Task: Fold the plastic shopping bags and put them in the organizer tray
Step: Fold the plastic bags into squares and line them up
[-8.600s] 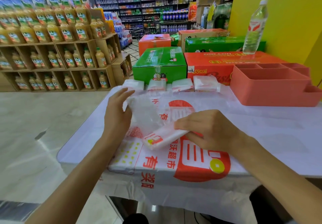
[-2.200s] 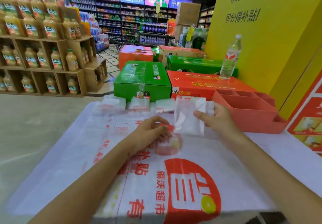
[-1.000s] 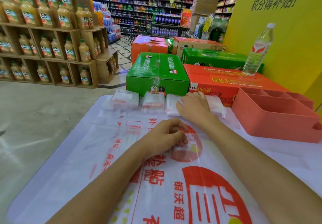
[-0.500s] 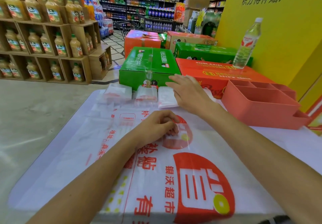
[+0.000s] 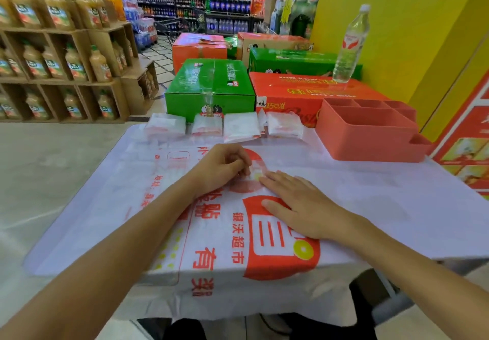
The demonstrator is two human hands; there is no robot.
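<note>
A flat plastic shopping bag [image 5: 211,233] with red print lies spread on the white table. My left hand [image 5: 222,170] rests on it near a red circle, its fingers curled and pinching the thin film. Just to the right, my right hand [image 5: 299,207] lies flat on the bag with straight fingers. Several folded bags [image 5: 240,129] sit in a row along the table's far edge. The coral organizer tray [image 5: 367,138] stands at the far right, and no bags show in its compartments.
Green and orange cartons [image 5: 209,88] stand right behind the table. A water bottle [image 5: 349,45] stands on an orange carton [image 5: 304,88]. Shelves of juice bottles [image 5: 66,61] fill the left side. A yellow wall [image 5: 410,35] rises at the right.
My right hand has come back from the row of folded bags at the far edge and now lies flat on the spread bag. My left hand has stayed in place.
</note>
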